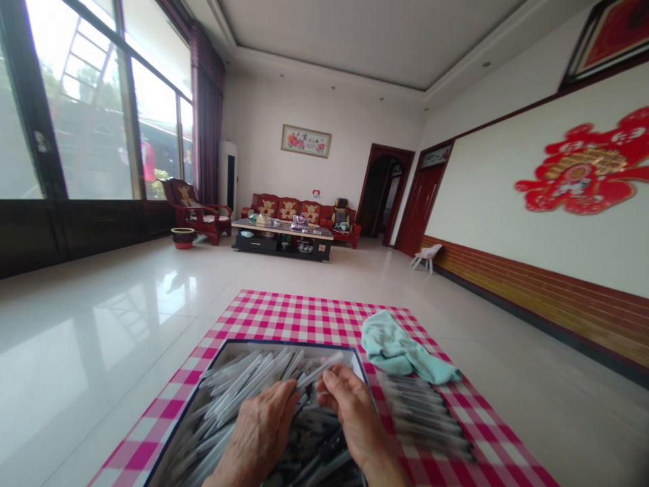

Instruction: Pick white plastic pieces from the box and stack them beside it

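Observation:
A blue-rimmed box (362, 365) on the checked cloth holds many clear plastic tubes (238, 385) at its left and dark pieces (324, 453) at its right. Over the box, my left hand (266, 419) has its fingers pressed together near one end of a clear tube (319, 369); whether it grips that tube is hidden. The fingers of my right hand (349, 406) are closed on the same tube near its upper end. To the right of the box lies a row of dark-tipped clear tubes (423, 416), blurred.
A pink and white checked tablecloth (304, 314) covers the table. A mint green cloth (398, 348) lies crumpled behind the tube row. Farther off stand a low table (281, 237), a wooden sofa and a small chair (428, 256).

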A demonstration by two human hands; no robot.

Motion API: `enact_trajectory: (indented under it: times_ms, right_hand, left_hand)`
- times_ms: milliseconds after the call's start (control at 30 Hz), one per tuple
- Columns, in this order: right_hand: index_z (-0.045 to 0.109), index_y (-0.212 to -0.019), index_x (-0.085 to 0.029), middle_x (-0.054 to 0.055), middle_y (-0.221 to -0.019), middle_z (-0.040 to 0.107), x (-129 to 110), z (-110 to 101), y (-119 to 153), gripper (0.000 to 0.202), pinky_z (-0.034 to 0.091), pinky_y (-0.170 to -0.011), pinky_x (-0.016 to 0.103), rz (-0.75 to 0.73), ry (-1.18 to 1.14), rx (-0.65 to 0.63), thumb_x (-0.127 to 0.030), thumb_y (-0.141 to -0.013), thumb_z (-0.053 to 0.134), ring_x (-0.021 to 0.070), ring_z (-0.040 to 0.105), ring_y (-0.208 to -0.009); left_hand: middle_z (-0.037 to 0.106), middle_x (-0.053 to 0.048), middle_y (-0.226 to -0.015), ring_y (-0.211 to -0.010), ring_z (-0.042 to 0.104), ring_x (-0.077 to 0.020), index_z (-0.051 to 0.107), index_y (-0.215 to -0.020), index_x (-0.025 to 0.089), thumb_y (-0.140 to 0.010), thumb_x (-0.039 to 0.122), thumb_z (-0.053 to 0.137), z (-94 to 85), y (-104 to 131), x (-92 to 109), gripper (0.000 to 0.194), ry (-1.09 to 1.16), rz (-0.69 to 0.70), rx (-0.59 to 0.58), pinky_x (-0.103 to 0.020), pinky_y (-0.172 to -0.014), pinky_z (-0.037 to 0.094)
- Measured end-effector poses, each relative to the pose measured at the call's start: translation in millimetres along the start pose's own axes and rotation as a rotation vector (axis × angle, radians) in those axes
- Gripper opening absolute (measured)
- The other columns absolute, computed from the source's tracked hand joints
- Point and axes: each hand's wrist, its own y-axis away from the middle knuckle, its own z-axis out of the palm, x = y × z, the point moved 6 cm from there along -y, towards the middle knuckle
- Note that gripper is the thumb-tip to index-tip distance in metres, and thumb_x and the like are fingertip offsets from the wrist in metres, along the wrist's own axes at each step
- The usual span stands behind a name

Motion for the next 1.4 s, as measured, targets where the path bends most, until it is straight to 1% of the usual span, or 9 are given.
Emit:
enact_trajectory:
  times_ms: [167, 300, 467, 567, 633, 733, 867, 1067, 1400]
  right_hand:
    - [0.071, -0.098, -0.023, 0.006, -0.096, 0.072, 6, 11, 6, 0.030, 0.054, -0.075, 0.034, -0.040, 0.056, -0.003, -0.047, -0.081, 0.067, 0.0229, 0.066, -0.086]
    - [0.069, -0.098, -0.024, 0.006, -0.101, 0.072, -24, 3, 6, 0.029, 0.053, -0.079, 0.034, -0.208, 0.083, 0.063, -0.048, -0.087, 0.058, 0.0224, 0.067, -0.088]
    - [0.068, -0.102, -0.018, 0.008, -0.097, 0.074, -78, -51, -3, 0.034, 0.051, -0.084, 0.035, -0.377, 0.393, 0.195, -0.046, -0.085, 0.059, 0.0242, 0.066, -0.091]
    - [0.069, -0.105, -0.017, 0.011, -0.103, 0.072, -92, -94, -10, 0.031, 0.050, -0.088, 0.038, -0.460, 0.854, 0.229, -0.036, -0.086, 0.054, 0.0257, 0.066, -0.097]
    - [0.071, -0.101, -0.019, 0.010, -0.100, 0.072, -87, -117, -12, 0.028, 0.050, -0.086, 0.037, -0.504, 1.156, 0.182, -0.027, -0.086, 0.049, 0.0245, 0.065, -0.095]
    - [0.073, -0.090, -0.020, 0.008, -0.090, 0.071, -68, -148, -11, 0.026, 0.051, -0.081, 0.035, -0.476, 1.301, 0.125, -0.016, -0.079, 0.050, 0.0235, 0.066, -0.085]
    - [0.074, -0.090, -0.020, 0.009, -0.090, 0.070, -45, -168, -6, 0.029, 0.049, -0.079, 0.031, -0.436, 1.454, 0.073, -0.010, -0.079, 0.049, 0.0224, 0.066, -0.085]
    - [0.074, -0.093, -0.020, 0.009, -0.090, 0.069, -31, -177, -4, 0.034, 0.048, -0.076, 0.030, -0.417, 1.587, 0.072, -0.009, -0.079, 0.044, 0.0225, 0.065, -0.083]
    - [0.071, -0.101, -0.017, 0.014, -0.102, 0.070, -32, -174, -1, 0.039, 0.052, -0.086, 0.037, -0.508, 1.518, 0.163, -0.011, -0.080, 0.038, 0.0256, 0.067, -0.096]
  left_hand:
    - [0.065, 0.000, -0.073, -0.063, 0.066, -0.0140, 0.057, -0.091, 0.023, -0.100, 0.027, 0.035, 0.9, -1, 2, 0.024, 0.014, -0.003, -0.057, -0.022, -0.058, 0.047]
    - [0.068, -0.002, -0.083, -0.070, 0.069, -0.0144, 0.056, -0.114, 0.022, -0.097, 0.034, 0.044, 1.4, 1, 1, 0.024, 0.008, 0.038, -0.016, -0.021, -0.060, 0.049]
    - [0.070, -0.003, -0.084, -0.073, 0.071, -0.0147, 0.060, -0.109, 0.023, -0.099, 0.034, 0.040, 4.4, 4, -6, 0.025, -0.010, 0.046, 0.034, -0.020, -0.062, 0.051]
    - [0.071, -0.002, -0.081, -0.069, 0.071, -0.0134, 0.062, -0.104, 0.023, -0.098, 0.032, 0.041, 5.7, 2, -6, 0.024, 0.000, 0.069, 0.018, -0.018, -0.060, 0.051]
    - [0.070, -0.001, -0.079, -0.067, 0.070, -0.0130, 0.063, -0.102, 0.024, -0.098, 0.031, 0.041, 5.9, 2, -6, 0.024, 0.008, 0.066, 0.017, -0.018, -0.059, 0.051]
    - [0.070, -0.002, -0.080, -0.066, 0.070, -0.0130, 0.064, -0.099, 0.024, -0.098, 0.031, 0.039, 7.0, 3, -7, 0.026, 0.026, 0.048, 0.029, -0.018, -0.059, 0.051]
    - [0.070, -0.001, -0.081, -0.067, 0.069, -0.0127, 0.065, -0.100, 0.025, -0.098, 0.031, 0.040, 9.1, 5, -10, 0.026, 0.041, 0.029, 0.019, -0.018, -0.061, 0.052]
    - [0.070, -0.001, -0.081, -0.068, 0.070, -0.0122, 0.065, -0.101, 0.025, -0.097, 0.030, 0.042, 5.7, 2, -7, 0.024, 0.030, 0.053, -0.017, -0.017, -0.060, 0.051]
    - [0.071, -0.003, -0.082, -0.071, 0.070, -0.0166, 0.067, -0.095, 0.024, -0.098, 0.027, 0.036, 5.2, 3, -12, 0.031, -0.082, -0.090, -0.052, -0.024, -0.063, 0.050]
